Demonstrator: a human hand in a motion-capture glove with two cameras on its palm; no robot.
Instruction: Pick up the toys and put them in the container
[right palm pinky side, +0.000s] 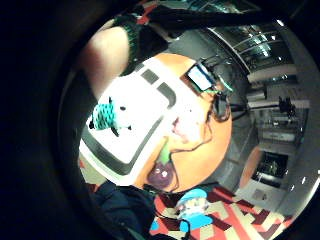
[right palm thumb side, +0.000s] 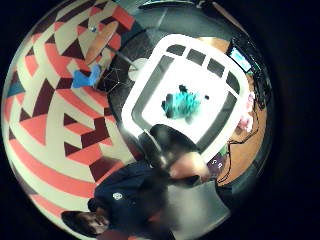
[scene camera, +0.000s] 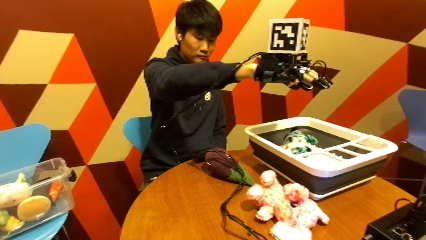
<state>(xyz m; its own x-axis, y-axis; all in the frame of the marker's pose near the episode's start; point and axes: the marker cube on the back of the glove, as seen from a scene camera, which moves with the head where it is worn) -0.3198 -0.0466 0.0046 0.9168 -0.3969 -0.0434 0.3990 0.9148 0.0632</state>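
White and grey plastic container (scene camera: 319, 161) stands on the round wooden surface (scene camera: 186, 210), and we see 1 teal plush toy (scene camera: 299, 141) inside it. We see the gloved right hand (scene camera: 301, 73) high above the container, fingers relaxed, holding nothing. 1 pink plush toy (scene camera: 286, 202) and 1 purple eggplant toy (scene camera: 223, 166) lie on the surface beside the container.

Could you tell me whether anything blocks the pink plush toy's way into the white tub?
Nothing visible does. The pink plush toy lies on the table right beside the white tub, whose top is open.
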